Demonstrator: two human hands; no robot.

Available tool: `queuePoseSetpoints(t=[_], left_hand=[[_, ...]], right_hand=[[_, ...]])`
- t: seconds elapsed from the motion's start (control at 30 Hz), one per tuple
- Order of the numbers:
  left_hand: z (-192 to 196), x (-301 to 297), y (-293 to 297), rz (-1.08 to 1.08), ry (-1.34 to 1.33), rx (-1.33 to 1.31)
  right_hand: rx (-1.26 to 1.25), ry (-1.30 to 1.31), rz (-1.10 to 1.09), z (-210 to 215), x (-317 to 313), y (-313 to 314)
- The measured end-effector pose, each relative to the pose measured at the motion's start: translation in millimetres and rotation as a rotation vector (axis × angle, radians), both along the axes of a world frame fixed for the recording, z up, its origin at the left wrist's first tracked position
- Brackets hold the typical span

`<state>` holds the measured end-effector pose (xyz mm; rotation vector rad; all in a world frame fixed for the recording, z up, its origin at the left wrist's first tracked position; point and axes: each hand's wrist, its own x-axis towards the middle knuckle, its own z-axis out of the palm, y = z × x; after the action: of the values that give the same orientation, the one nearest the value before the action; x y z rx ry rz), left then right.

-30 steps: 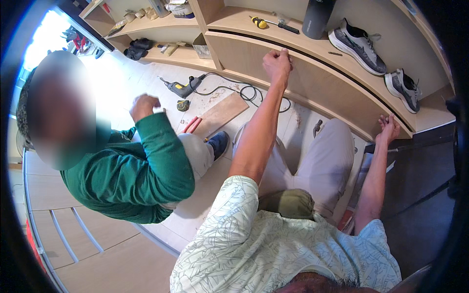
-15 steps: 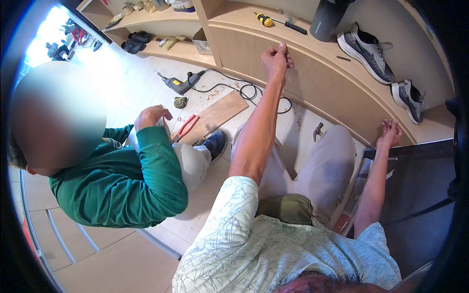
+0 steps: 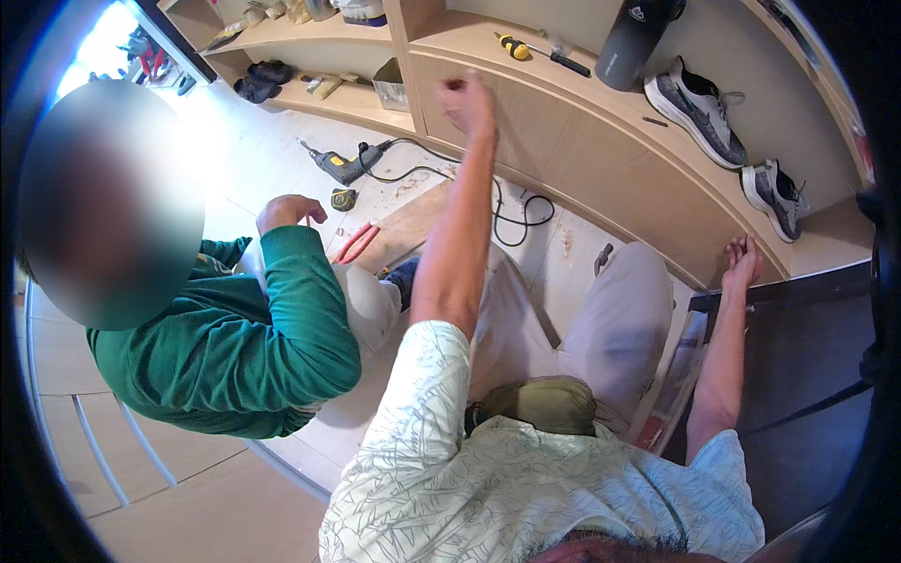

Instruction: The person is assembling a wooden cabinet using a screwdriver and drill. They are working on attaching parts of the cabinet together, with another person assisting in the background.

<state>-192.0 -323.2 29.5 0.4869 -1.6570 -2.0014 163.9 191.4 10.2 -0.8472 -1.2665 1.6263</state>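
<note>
My left hand (image 3: 467, 105) is raised near the left end of the curved wooden panel (image 3: 582, 169) below the shelf. Its fingers are curled in, and whatever they hold is too small to make out. At the panel's right end, my right hand (image 3: 741, 263) rests by the shelf edge, fingertips bent together; anything between them is hidden. Above the panel, on the curved shelf (image 3: 601, 108), lie a yellow-and-black screwdriver (image 3: 514, 47) and a black-handled screwdriver (image 3: 570, 64). A short dark strip (image 3: 655, 122) lies farther right.
A dark bottle (image 3: 633, 47) and grey shoes (image 3: 694, 113) stand on the shelf. A corded drill (image 3: 347, 164), tape measure (image 3: 343, 199), red-handled pliers (image 3: 357, 242) and wooden board (image 3: 413, 225) lie on the floor. A person in a green sleeve (image 3: 310, 310) crouches at my left.
My left hand has moved left along the panel, its wrist turning. My right hand stays at the panel's right end. The other person's hand has shifted slightly.
</note>
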Motion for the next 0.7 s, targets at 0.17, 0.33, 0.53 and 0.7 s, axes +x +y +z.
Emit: queuePoseSetpoints(t=[0.17,0.33,0.53,0.7], left_hand=[[2,-68,-78,0.145,0.083,-0.05],[-5,-95,-109,-0.039,0.101,-0.11],[5,-96,-112,0.01,0.02,-0.298],[14,-104,-118,-0.086,-0.133,-0.055]], right_hand=[[-0.018,-0.05,-0.021,4,0,-10],[0.064,-0.078,0.022,8,4,-12],[0.064,-0.082,0.031,8,7,-13],[0.03,-0.083,-0.001,9,5,-18]])
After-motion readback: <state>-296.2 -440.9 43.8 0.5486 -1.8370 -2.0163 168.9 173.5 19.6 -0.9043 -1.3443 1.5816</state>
